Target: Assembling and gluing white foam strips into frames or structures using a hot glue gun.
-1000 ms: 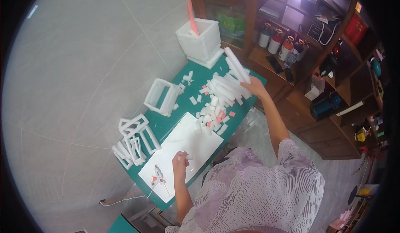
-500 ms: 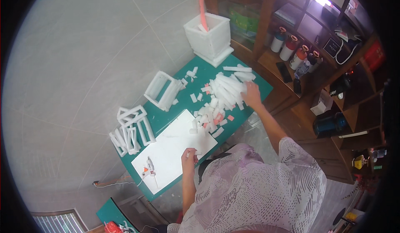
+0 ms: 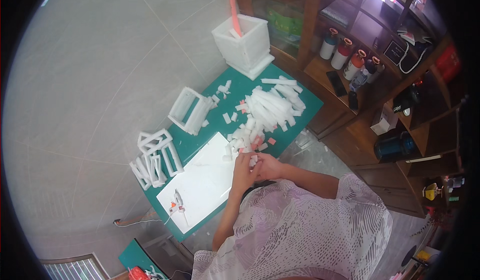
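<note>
My left hand [image 3: 243,174] and my right hand [image 3: 270,168] are together at the near edge of the table, fingers bent inward and nearly touching. Small white foam pieces [image 3: 253,159] show between them, and both hands seem closed on these; the fingers partly hide them. Just beyond lies a heap of short white foam offcuts [image 3: 246,134] mixed with a few pink bits. Farther right, long white foam strips [image 3: 272,107] are piled up. A white board [image 3: 202,180] lies to the left of my hands, with a white glue gun [image 3: 178,202] on it.
Open white foam frames [image 3: 159,152] stand at the table's left side, and a larger box-shaped frame [image 3: 191,111] behind. At the far corner is a white foam planter-like box [image 3: 242,45] holding a pink strip. A wooden cabinet [image 3: 325,112] rises on the right; the green table [image 3: 220,122] meets a grey wall.
My right hand has left the strip pile and come back toward me to meet the left hand. The left hand has moved up and right, nearer the offcuts.
</note>
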The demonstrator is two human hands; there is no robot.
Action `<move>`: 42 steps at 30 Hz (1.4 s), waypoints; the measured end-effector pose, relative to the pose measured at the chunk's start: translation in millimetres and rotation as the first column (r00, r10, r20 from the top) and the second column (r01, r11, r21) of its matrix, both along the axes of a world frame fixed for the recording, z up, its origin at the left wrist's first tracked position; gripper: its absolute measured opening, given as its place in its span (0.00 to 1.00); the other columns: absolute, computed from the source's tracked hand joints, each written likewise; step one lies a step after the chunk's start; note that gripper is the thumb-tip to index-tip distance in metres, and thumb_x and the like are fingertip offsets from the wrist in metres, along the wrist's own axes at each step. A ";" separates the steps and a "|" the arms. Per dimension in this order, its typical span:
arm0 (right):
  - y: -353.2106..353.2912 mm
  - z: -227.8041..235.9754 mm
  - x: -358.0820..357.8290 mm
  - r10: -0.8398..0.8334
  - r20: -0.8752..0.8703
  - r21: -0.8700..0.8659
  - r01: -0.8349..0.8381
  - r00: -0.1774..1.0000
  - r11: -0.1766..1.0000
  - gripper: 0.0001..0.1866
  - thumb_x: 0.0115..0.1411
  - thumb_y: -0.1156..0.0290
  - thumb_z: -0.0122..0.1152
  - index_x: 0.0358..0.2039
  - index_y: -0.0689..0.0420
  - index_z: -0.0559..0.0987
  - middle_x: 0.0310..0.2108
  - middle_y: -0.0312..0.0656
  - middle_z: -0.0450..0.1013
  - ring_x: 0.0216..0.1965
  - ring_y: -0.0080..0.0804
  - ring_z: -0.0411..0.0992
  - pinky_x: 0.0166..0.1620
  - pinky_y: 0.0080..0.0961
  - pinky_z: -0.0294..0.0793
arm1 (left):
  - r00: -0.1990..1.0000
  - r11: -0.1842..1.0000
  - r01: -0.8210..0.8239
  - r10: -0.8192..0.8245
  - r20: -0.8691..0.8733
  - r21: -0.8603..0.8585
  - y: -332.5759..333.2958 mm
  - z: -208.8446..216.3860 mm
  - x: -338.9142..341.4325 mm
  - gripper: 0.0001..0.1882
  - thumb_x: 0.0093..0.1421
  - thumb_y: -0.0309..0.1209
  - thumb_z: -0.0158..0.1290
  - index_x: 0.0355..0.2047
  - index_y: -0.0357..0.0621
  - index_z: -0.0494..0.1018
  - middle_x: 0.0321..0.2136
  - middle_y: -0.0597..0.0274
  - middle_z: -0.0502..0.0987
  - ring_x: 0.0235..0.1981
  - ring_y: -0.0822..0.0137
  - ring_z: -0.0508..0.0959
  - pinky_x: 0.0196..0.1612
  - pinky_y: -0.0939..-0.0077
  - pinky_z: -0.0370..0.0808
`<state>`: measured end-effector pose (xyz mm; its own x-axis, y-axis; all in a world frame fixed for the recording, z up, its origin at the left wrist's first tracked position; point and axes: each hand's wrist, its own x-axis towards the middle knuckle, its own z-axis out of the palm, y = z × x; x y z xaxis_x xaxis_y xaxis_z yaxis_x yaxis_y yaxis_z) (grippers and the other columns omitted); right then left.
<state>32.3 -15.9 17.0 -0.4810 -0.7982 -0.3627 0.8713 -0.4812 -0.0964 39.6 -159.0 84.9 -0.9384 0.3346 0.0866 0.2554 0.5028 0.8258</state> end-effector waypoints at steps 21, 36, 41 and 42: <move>-9.7 -12.0 -87.6 0.405 -0.522 0.853 0.458 0.751 0.252 0.37 0.55 0.57 0.56 0.60 0.60 0.55 0.59 0.54 0.54 0.51 0.47 0.65 0.47 0.42 0.68 | 0.974 0.974 -0.227 0.227 -0.020 -0.011 -117.4 -27.8 67.0 0.13 0.54 0.31 0.53 0.40 0.41 0.70 0.39 0.52 0.70 0.43 0.54 0.70 0.48 0.67 0.67; -85.6 28.8 -9.8 0.924 -0.369 0.658 0.731 0.103 0.181 0.27 0.54 0.61 0.55 0.53 0.60 0.66 0.48 0.54 0.68 0.50 0.50 0.65 0.53 0.40 0.62 | 0.938 0.876 -0.345 0.329 -0.105 -0.336 -357.5 -146.8 15.2 0.19 0.48 0.39 0.58 0.38 0.42 0.73 0.39 0.49 0.73 0.47 0.50 0.68 0.51 0.57 0.62; -161.2 40.1 27.4 0.924 -0.361 0.710 0.679 0.125 0.186 0.26 0.54 0.59 0.54 0.52 0.54 0.67 0.46 0.49 0.67 0.46 0.49 0.67 0.49 0.43 0.66 | 0.895 0.625 -0.430 0.388 -0.218 -0.652 -462.2 -186.9 -2.8 0.24 0.45 0.36 0.57 0.42 0.42 0.70 0.51 0.33 0.60 0.52 0.38 0.61 0.52 0.46 0.61; -155.6 39.7 41.4 0.923 -0.331 0.746 0.653 0.196 0.129 0.26 0.54 0.59 0.54 0.53 0.52 0.67 0.46 0.48 0.67 0.46 0.49 0.67 0.48 0.44 0.67 | 0.881 0.628 -0.426 0.451 -0.141 -0.651 -435.9 -172.8 -21.2 0.24 0.45 0.36 0.57 0.43 0.42 0.70 0.55 0.37 0.55 0.55 0.40 0.58 0.50 0.45 0.62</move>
<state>73.8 -171.5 56.6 -0.8809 -0.4153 -0.2268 -0.2139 0.7770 -0.5920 18.4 -594.9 -87.9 -0.9872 -0.1582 -0.0213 -0.1584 0.9545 0.2526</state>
